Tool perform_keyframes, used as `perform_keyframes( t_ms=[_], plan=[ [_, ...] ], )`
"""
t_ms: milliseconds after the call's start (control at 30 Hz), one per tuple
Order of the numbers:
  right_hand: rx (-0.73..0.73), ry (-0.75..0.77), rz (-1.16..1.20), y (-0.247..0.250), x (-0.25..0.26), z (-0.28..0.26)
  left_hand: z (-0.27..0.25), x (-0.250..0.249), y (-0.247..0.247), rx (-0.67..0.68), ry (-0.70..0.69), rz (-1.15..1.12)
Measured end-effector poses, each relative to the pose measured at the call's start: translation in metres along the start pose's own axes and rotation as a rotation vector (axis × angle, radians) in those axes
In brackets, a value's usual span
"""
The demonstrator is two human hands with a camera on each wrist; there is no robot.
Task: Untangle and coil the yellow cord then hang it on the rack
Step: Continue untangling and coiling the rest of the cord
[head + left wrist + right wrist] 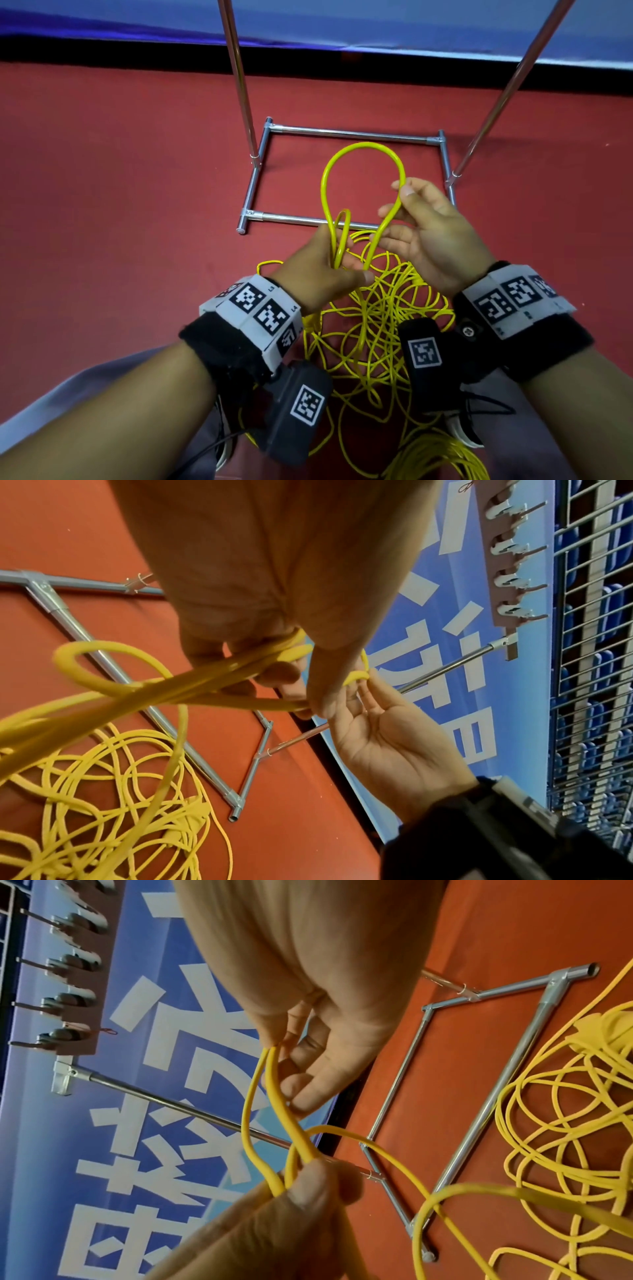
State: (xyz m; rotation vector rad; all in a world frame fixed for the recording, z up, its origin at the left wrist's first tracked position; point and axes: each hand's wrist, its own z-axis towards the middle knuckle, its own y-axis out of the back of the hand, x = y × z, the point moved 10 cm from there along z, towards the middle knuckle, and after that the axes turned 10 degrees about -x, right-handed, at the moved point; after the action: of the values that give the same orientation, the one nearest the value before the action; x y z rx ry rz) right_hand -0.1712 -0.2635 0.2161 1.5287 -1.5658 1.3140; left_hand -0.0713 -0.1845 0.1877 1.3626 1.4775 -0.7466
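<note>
Left hand [318, 270] grips cord [363, 161] loops; right hand [424, 233] pinches the big loop. Only wrist views show rack [507, 558] hooks beyond the hands.

The head camera looked down from above the chrome tubular rack [342, 133]. Both wrist cameras sat close, facing its frame, sharing it.

"L4" on the left wrist band [253, 317]; banner [445, 669] characters unreadable

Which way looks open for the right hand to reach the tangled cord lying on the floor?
Probably straight down: the tangle lies just beneath the right hand, with nothing between. But its fingers already touch the raised loop, so it must let go first.
</note>
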Motion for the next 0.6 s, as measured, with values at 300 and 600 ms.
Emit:
perform_keyframes(
  t_ms=[300,600],
  plan=[
    [0.263,-0.019,-0.402,-0.014,-0.04,-0.019,0.008,-0.022,0.027,-0.147,-0.014,-0.244],
    [0.433,0.088,-0.679,-0.04,-0.064,-0.048,0.012,-0.022,0.032,-0.166,-0.012,-0.306]
  ],
)
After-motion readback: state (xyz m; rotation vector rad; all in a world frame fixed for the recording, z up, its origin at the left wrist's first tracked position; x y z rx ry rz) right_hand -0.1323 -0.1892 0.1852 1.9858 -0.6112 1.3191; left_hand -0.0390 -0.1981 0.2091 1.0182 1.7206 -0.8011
